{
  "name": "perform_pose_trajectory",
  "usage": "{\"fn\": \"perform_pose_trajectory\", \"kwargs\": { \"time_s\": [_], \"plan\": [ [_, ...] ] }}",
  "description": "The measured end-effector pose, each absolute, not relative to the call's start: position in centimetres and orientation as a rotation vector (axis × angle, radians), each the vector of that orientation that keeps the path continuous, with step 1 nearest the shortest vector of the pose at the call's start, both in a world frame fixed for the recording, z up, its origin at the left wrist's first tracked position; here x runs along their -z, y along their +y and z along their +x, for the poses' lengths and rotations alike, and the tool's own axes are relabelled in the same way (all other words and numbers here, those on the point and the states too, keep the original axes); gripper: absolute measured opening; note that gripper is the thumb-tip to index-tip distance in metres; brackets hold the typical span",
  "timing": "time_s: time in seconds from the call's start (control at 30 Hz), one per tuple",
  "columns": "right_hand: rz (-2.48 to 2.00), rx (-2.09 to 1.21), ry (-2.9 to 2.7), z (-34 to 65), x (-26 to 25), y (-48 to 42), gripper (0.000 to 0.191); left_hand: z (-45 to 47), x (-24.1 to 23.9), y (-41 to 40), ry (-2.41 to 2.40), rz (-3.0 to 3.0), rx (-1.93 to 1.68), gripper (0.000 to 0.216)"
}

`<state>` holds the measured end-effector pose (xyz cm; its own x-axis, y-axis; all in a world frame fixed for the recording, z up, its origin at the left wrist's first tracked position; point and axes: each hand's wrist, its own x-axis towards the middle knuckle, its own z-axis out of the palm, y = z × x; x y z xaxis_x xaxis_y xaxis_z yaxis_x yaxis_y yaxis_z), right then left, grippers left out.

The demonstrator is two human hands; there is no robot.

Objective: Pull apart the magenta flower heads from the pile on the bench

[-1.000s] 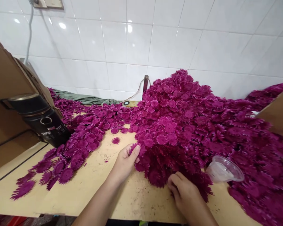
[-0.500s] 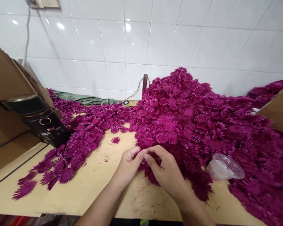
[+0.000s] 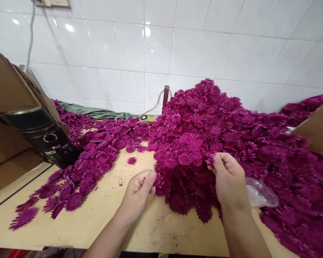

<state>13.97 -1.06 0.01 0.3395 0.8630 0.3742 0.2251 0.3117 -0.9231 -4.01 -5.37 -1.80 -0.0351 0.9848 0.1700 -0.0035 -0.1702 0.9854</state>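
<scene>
My left hand [image 3: 139,190] is closed, its thumb pressed on the edge of a magenta artificial flower [image 3: 159,179] just in front of the big heap. Farther right, my right hand [image 3: 229,179] pinches another small magenta flower [image 3: 210,159] between thumb and fingertips, over the heap's front slope. A wide gap separates the two hands. The large heap of magenta flowers [image 3: 188,122] rises behind them against the wall. Beside my right wrist a clear plastic cup [image 3: 261,193] lies tilted among the flowers, partly hidden by the hand.
A black bottle [image 3: 47,139] leans by a cardboard box [image 3: 13,93] on the left. A looser band of flowers [image 3: 97,157] runs across the left side, with one single flower [image 3: 131,160] apart from it. White tiles [image 3: 129,46] form the back wall.
My hands were together at the fingertips and have come apart. The right hand has moved right and up with a flower; the left has shifted slightly left, holding a flower.
</scene>
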Motion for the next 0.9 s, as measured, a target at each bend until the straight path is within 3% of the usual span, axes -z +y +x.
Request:
{"fn": "perform_pose_trajectory", "kwargs": {
  "time_s": [0.1, 0.27, 0.47, 0.57, 0.73, 0.9],
  "plan": [
    [-1.195, -0.728, -1.359, 13.6, 0.1, -1.7, 0.019, -4.0, 2.0, -4.7, 1.233, 1.478, -1.283, 0.021],
    [-1.184, -0.755, -1.462, 11.7, 1.3, -3.0, 0.017, -3.4, 2.4, -3.6, 1.390, 1.721, -1.337, 0.022],
    [-1.135, -0.403, -1.720, 10.7, 2.2, -4.0, 0.005, -2.7, 2.1, -4.2, 1.068, 1.385, -1.139, 0.030],
    [-1.091, -0.349, -1.783, 10.5, 2.2, -4.5, 0.012, -2.3, 2.2, -4.3, 0.998, 1.257, -1.187, 0.031],
    [-1.055, -0.581, -1.760, 11.1, 2.0, -5.0, 0.024, -2.5, 2.5, -4.0, 0.998, 1.168, -1.224, 0.031],
    [-1.082, -0.870, -1.667, 11.1, 1.9, -4.8, 0.021, -2.7, 2.6, -4.0, 1.025, 1.198, -1.202, 0.038]
  ]
}}
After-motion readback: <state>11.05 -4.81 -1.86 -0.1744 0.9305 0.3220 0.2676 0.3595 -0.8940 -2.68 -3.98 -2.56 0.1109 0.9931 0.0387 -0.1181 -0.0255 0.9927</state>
